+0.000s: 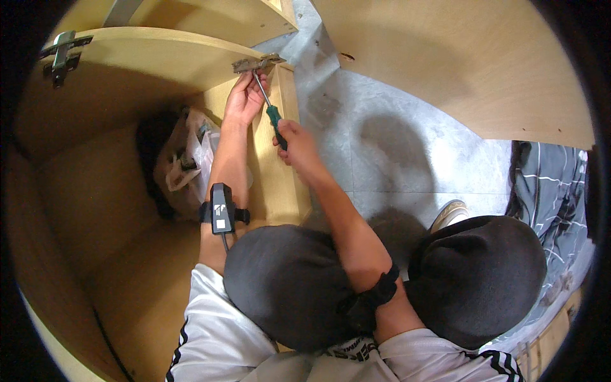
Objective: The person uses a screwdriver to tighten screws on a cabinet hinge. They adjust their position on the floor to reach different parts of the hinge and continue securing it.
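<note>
My right hand (294, 148) is closed around the green handle of a screwdriver (273, 117). Its metal shaft slants up to a metal cabinet hinge (258, 62) on the upper edge of a wooden panel (159, 48). Just below the hinge, my left hand (245, 99) has its fingers curled together beside the screwdriver tip, at the hinge's lower side. What those fingers pinch is too small to make out, and the exact contact of tip and screw is hidden.
A second hinge (63, 54) sits at the panel's far left. Inside the cabinet lies a plastic bag (197, 153) beside something dark. A large wooden door (458, 57) stands at the upper right above the grey tiled floor (382, 153). Dark checked fabric (550, 184) lies at the right.
</note>
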The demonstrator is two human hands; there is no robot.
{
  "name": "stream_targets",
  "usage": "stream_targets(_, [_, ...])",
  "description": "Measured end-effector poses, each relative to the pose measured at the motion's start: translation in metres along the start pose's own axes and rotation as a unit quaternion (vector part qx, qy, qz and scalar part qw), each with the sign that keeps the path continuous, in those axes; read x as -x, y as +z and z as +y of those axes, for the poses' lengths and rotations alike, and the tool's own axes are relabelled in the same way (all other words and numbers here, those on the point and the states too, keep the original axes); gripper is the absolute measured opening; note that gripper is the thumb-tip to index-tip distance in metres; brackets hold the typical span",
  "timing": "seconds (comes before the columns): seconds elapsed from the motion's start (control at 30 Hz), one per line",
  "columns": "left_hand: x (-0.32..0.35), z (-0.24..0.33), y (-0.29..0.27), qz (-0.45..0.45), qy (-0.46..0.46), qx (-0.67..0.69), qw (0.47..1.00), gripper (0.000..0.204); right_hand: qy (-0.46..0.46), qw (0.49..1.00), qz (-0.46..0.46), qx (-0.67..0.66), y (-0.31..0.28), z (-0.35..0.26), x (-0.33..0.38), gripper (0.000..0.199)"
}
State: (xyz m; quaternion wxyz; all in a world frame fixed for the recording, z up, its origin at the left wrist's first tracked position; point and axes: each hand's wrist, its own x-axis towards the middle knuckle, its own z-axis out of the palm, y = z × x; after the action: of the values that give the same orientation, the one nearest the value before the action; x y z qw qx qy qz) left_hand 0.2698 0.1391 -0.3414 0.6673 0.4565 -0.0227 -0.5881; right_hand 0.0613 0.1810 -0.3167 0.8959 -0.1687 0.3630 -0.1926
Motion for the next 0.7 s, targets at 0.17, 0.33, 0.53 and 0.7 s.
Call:
stream_targets(0.17, [0.005, 0.005, 0.003, -0.024, -0.011, 0.01, 1.0, 0.016, 0.073, 0.989, -0.07, -0.11, 0.012, -0.005, 0.011, 0.029])
stream_targets(0.33, [0.012, 0.017, 0.009, -0.048, -0.063, 0.012, 0.997, 0.018, 0.123, 0.962, -0.137, -0.203, 0.026, -0.003, 0.01, 0.034])
stream_targets(0.53, [0.021, 0.023, 0.014, -0.052, -0.058, -0.029, 0.997, 0.02, 0.082, 0.978, -0.125, -0.145, 0.049, -0.006, 0.011, 0.027])
stream_targets(0.7, [0.024, 0.026, 0.017, -0.051, -0.015, -0.097, 0.994, 0.021, 0.055, 0.996, -0.023, -0.059, 0.049, -0.003, 0.008, 0.023])
